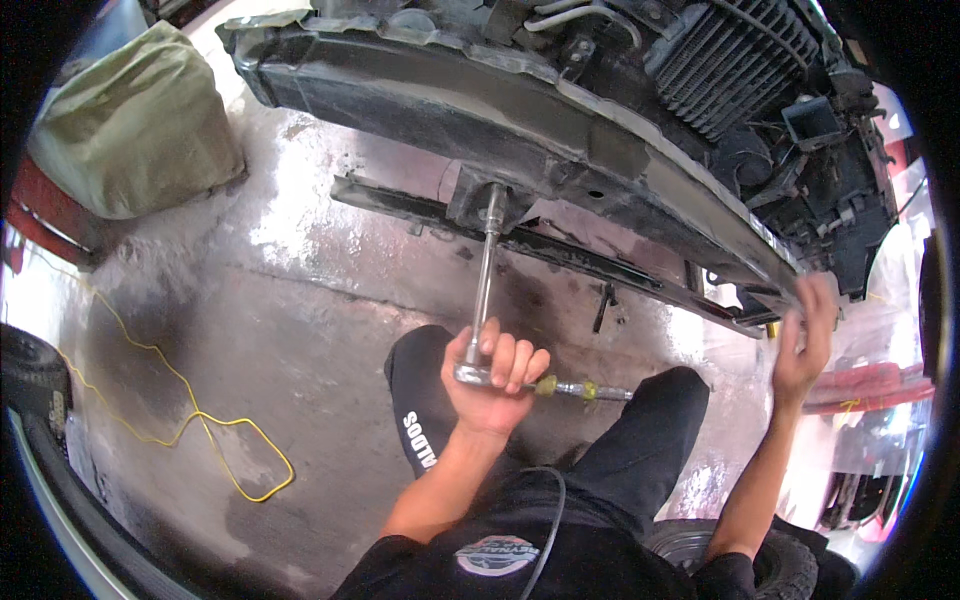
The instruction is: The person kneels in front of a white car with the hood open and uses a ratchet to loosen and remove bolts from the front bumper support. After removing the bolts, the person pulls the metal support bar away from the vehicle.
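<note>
The dark beam (540,145) is spanning the upper frame, barring upward reach. At centre, the extension bar (486,285) is blocking sideways passage; room is opening to its left, toward the yellow cord (189,382) (looping at lower left), while the right leg (640,420) is narrowing the lower centre.

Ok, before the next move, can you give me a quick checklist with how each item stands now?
1. Left hand closed around the ratchet: ok.
2. Extension joined to the ratchet head, reaching up to the bracket beneath the beam: ok.
3. Socket fully seated on a fastener: cannot tell, that contact is hidden.
4. Right hand steadying the ratchet: not ok, it is away by the beam's right end, blurred.
5. Yellow cord clear of both hands: ok, it lies on the floor to the left.
</note>
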Available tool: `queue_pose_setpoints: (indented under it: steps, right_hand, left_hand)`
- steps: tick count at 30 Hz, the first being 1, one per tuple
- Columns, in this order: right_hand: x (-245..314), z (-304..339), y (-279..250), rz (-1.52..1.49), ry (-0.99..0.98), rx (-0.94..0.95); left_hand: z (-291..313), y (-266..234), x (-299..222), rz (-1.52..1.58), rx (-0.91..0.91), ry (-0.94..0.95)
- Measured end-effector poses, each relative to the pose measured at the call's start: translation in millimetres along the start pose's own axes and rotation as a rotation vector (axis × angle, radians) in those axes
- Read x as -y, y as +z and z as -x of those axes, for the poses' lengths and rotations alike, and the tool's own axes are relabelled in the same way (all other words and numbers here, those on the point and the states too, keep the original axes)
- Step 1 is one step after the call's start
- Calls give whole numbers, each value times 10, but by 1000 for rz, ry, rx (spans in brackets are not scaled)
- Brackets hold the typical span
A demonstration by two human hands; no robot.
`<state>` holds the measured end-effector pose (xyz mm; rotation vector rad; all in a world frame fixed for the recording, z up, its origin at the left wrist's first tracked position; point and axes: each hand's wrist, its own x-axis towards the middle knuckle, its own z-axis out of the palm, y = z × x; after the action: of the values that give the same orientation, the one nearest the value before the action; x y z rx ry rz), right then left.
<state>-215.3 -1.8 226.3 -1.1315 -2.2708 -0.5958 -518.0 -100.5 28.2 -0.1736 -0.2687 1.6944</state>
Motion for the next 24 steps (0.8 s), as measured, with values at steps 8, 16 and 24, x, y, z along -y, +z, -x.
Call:
queue_pose_setpoints:
  steps: [8,16,24]
  right_hand:
    - [2148,252,735,-748,-119,633]
    - [2542,4,1041,-719,-183,642]
    - [2596,11,1230,-1076,-34,522]
  left_hand:
    - [21,187,-199,-455,-158,80]
    - [103,35,-433,-1200,-337,308]
    - [666,-889,108,-836,-222,-338]
